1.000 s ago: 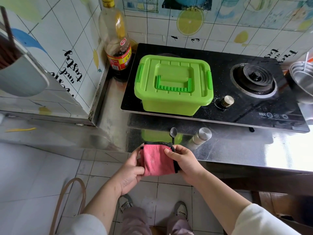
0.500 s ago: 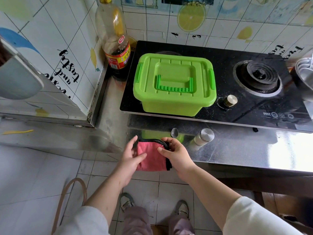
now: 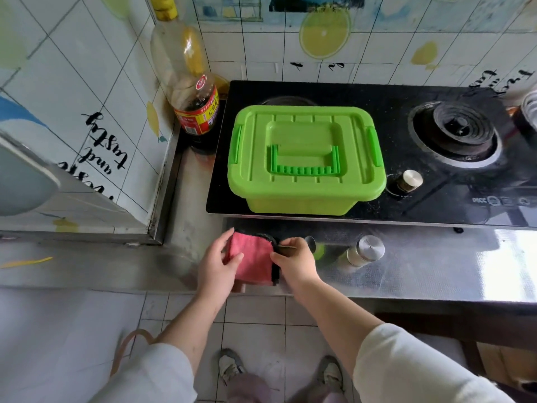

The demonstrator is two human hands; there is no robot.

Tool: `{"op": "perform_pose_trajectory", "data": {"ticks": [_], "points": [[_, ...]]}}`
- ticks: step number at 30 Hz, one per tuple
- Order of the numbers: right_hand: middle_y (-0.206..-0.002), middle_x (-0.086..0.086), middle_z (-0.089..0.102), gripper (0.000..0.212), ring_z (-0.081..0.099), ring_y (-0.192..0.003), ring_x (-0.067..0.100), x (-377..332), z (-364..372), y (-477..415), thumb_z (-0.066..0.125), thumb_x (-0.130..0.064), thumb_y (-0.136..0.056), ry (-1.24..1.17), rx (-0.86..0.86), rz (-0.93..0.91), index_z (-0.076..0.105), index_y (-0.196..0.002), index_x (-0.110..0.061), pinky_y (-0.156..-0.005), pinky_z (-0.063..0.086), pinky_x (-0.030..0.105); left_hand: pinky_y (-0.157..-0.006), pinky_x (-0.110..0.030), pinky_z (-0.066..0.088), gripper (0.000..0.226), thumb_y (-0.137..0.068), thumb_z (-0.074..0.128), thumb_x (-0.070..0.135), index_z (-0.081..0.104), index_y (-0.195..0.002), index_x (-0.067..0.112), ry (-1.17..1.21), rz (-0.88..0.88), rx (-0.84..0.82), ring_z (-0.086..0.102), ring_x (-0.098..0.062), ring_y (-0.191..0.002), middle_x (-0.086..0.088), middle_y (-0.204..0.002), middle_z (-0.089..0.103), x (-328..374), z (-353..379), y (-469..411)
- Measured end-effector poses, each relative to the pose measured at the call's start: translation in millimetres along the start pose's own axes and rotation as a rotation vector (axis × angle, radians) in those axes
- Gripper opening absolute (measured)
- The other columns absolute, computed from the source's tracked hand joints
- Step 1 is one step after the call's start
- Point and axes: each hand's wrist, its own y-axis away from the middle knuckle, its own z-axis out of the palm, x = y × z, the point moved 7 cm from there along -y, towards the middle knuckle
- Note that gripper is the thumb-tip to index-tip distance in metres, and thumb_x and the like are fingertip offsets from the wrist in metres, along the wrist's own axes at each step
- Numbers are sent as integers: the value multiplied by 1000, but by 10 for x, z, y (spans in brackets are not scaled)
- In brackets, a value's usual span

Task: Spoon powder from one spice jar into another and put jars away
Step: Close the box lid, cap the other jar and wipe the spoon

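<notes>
Far left against the tiled wall, a sauce bottle (image 3: 194,91), upright in the corner. Beside it on the black stove (image 3: 436,199), a green lidded box (image 3: 305,158), latched. Lower, at the bench (image 3: 436,269) front edge: left hand (image 3: 216,267), grip pinching the pink cloth (image 3: 252,261) at its left side; right hand (image 3: 296,261), grip nipping the cloth's dark right edge. Just right of that, a spoon (image 3: 311,242) lying flat, then a spice jar (image 3: 360,253) with metal cap, tilted on its side.
</notes>
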Motion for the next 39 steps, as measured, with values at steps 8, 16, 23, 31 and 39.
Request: {"op": "perform_pose_trajectory", "data": {"ticks": [8, 16, 23, 31, 39], "points": [[-98, -6, 65, 30, 63, -95, 13, 19, 67, -5, 62, 0, -81, 257, -57, -79, 58, -106, -18, -84, 49, 23, -72, 8, 36, 51, -85, 53, -15, 63, -124, 17, -385, 96, -23, 61, -3, -106, 0, -136, 48, -137, 69, 6], [-106, -3, 62, 45, 58, -103, 14, -62, -46, 207, 48, 8, -81, 409, 20, -300, 63, -115, -17, -89, 44, 21, -83, -45, 54, 50, -78, 59, -14, 67, -121, 12, -665, 227, 35, 56, -27, -91, -7, -100, 55, -178, 31, 74], [-115, 8, 51, 25, 53, -94, 25, 194, -646, 159, 59, -9, -89, 440, 255, -61, 49, -111, -10, -78, 41, 31, -98, -45, 50, 40, -80, 69, 1, 68, -119, 10, -728, 475, -77, 56, -29, -117, -8, -127, 60, 91, 435, 217], [-105, 6, 64, 26, 58, -99, 23, 239, -595, 29, 63, -9, -87, 509, 178, -94, 54, -111, -10, -80, 41, 27, -119, -39, -5, 59, -102, 39, 22, 12, -153, 11, -913, 372, -331, -12, -33, -148, -7, -161, -9, -160, 941, 220], [-102, 2, 64, 24, 60, -96, 21, 159, -456, 60, 59, -6, -89, 508, 72, -116, 56, -112, -11, -74, 43, 25, -120, -41, 4, 51, -97, 45, 11, 35, -147, 8, -752, 354, -214, 7, -30, -149, -9, -160, 16, 81, 1002, 249]]}}
